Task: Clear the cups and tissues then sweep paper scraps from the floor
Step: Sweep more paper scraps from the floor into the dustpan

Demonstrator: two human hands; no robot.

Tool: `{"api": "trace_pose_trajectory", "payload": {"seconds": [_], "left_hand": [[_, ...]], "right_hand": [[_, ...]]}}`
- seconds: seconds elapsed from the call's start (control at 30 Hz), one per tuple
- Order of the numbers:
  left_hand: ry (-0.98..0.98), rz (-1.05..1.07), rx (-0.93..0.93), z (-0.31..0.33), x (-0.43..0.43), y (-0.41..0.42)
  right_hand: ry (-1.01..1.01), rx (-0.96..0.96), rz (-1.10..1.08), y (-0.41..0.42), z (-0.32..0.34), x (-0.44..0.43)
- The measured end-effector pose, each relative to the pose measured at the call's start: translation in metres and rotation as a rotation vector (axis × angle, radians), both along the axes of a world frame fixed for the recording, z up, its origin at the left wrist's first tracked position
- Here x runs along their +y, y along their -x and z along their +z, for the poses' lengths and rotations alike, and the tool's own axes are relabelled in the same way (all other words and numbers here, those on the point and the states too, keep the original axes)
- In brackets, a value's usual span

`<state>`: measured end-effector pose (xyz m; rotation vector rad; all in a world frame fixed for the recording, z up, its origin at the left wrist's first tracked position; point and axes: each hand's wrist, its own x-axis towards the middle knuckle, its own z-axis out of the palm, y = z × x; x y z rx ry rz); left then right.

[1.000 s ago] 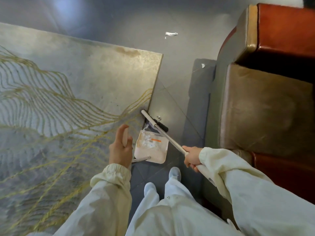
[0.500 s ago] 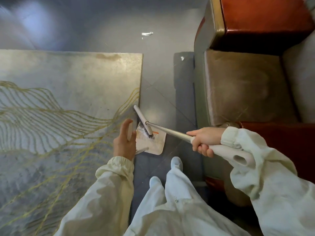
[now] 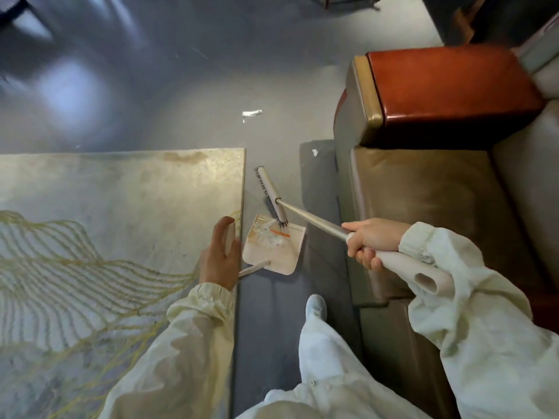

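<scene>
R hand (image 3: 372, 244) grips broom (image 3: 273, 195) shaft; head's long axis points away from person, near end over dustpan (image 3: 272, 255). L hand (image 3: 219, 257) holds pan handle.

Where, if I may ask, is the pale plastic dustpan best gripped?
Grip the pale plastic dustpan by its slim handle, from the patterned rug side, as the left hand does: it lies flat holding paper scraps, with the bristled broom head at its front.
</scene>
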<state>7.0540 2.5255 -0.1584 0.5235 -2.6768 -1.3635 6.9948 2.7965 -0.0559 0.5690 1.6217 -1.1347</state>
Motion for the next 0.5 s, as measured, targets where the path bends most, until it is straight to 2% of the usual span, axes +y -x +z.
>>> {"api": "trace_pose_trajectory", "payload": {"seconds": [0.17,0.3,0.5], "left_hand": [[0.032,-0.007,0.025,0.013,0.014,0.092],[0.017,0.001,0.040,0.024,0.020,0.166],[-0.018,-0.074,-0.021,0.020,0.012,0.284]], "right_hand": [[-0.016,0.066,-0.053,0.093,0.002,0.005],[-0.097,0.120,-0.003,0.168,-0.004,-0.002],[-0.242,0.215,0.034,0.270,-0.044,-0.010]]}}
